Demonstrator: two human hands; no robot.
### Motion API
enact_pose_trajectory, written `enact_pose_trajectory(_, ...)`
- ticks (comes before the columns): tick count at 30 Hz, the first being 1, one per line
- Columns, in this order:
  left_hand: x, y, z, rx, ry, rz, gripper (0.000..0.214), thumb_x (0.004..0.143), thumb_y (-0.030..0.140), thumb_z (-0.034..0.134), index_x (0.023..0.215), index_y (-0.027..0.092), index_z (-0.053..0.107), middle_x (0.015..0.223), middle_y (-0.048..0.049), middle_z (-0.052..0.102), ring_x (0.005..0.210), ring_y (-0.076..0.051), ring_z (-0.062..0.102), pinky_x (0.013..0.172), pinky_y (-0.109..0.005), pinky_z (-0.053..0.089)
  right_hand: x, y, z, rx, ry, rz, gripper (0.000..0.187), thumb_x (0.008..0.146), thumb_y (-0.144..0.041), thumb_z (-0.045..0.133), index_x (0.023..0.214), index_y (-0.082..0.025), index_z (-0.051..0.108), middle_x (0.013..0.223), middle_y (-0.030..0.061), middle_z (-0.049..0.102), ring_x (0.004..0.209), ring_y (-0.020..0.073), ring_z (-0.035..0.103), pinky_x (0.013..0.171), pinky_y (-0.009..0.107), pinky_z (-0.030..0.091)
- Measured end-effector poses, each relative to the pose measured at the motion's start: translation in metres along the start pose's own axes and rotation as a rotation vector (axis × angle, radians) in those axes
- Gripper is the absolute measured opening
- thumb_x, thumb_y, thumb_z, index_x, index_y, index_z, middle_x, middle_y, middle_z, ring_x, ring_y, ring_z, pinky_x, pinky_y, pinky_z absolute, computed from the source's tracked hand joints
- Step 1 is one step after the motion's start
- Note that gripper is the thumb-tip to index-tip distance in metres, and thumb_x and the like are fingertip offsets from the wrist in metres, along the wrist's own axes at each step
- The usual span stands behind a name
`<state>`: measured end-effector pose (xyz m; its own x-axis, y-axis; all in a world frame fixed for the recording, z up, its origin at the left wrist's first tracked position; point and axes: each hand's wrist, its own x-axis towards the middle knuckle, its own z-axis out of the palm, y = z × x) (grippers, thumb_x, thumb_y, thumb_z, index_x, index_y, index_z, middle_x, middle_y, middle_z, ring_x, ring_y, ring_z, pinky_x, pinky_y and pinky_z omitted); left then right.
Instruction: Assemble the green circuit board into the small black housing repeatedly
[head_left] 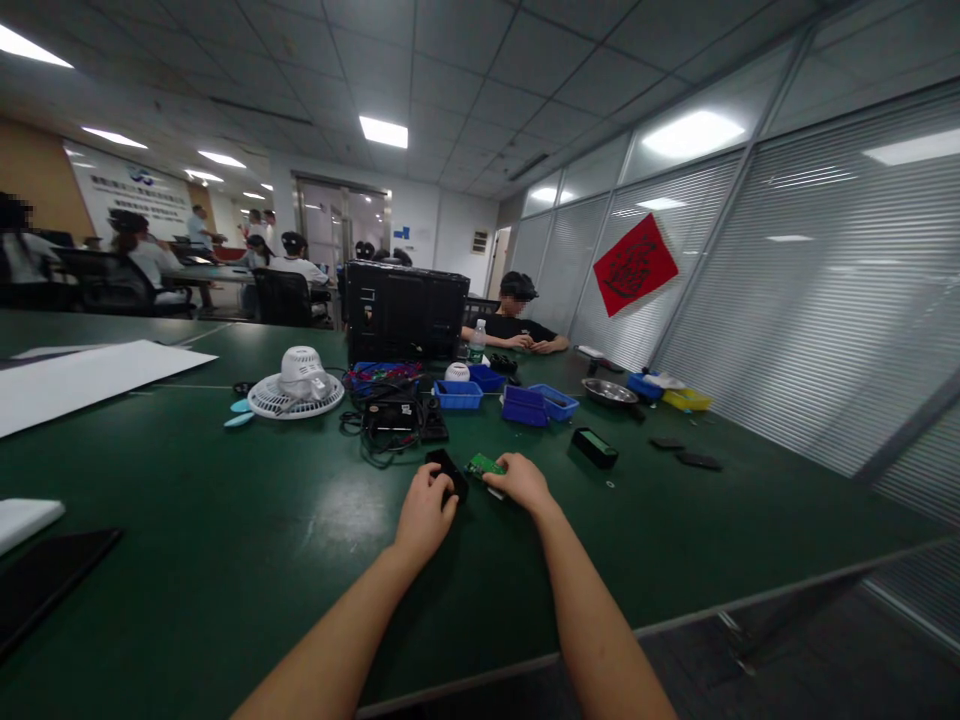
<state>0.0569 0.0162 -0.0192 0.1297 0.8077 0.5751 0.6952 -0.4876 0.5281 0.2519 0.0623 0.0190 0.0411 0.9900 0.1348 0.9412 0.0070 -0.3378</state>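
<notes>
My left hand is curled round a small black casing on the green table. My right hand lies just to its right, fingers closed on a small green circuit board. The two hands sit close together near the middle of the table, both forearms reaching out from the front edge.
Beyond the hands lie a black device with tangled cables, a white fan, blue bins, a black box, a metal bowl and a large black case. A seated person is at the far side. White sheet at left.
</notes>
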Motion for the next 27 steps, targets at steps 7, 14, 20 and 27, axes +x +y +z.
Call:
enact_pose_trajectory(7, 0.001, 0.005, 0.002, -0.064, -0.027, -0.005, 0.008, 0.074, 0.013, 0.051, 0.078, 0.019, 0.053, 0.105, -0.0045, 0.043, 0.086, -0.014, 0.051, 0.082, -0.031, 0.043, 0.0, -0.009, -0.005, 0.387, 0.242, 0.089, 0.033, 0.064, -0.05, 0.057, 0.062, -0.016, 0.057, 0.063, 0.0035, 0.058, 0.058, 0.0134, 0.052, 0.049, 0.021, 0.033)
enact_pose_trajectory(14, 0.001, 0.015, 0.007, -0.156, -0.068, -0.109, 0.017, 0.071, 0.016, 0.055, 0.085, 0.02, 0.046, 0.087, 0.0004, 0.045, 0.072, -0.01, 0.051, 0.067, -0.024, 0.044, -0.007, -0.037, 0.004, 0.983, 0.187, 0.029, 0.042, 0.067, -0.051, 0.053, 0.084, -0.014, 0.059, 0.053, -0.0038, 0.047, 0.04, 0.0078, 0.036, 0.038, 0.02, 0.027)
enact_pose_trajectory(20, 0.003, 0.009, 0.017, -0.198, -0.066, -0.226, 0.026, 0.065, 0.015, 0.06, 0.083, 0.019, 0.041, 0.08, 0.0023, 0.046, 0.064, -0.008, 0.047, 0.064, -0.022, 0.04, -0.013, -0.051, 0.007, 0.542, 0.314, -0.026, 0.034, 0.071, -0.045, 0.05, 0.086, -0.017, 0.062, 0.058, -0.0024, 0.05, 0.055, 0.0117, 0.046, 0.052, 0.022, 0.035)
enact_pose_trajectory(27, 0.005, 0.008, 0.02, -0.208, -0.104, -0.261, 0.027, 0.063, 0.015, 0.063, 0.081, 0.017, 0.043, 0.077, 0.0018, 0.049, 0.062, -0.008, 0.047, 0.063, -0.022, 0.039, -0.025, -0.064, 0.003, 0.206, 0.302, -0.022, 0.032, 0.077, -0.043, 0.048, 0.099, -0.021, 0.058, 0.092, 0.0031, 0.059, 0.077, 0.0148, 0.054, 0.066, 0.024, 0.036)
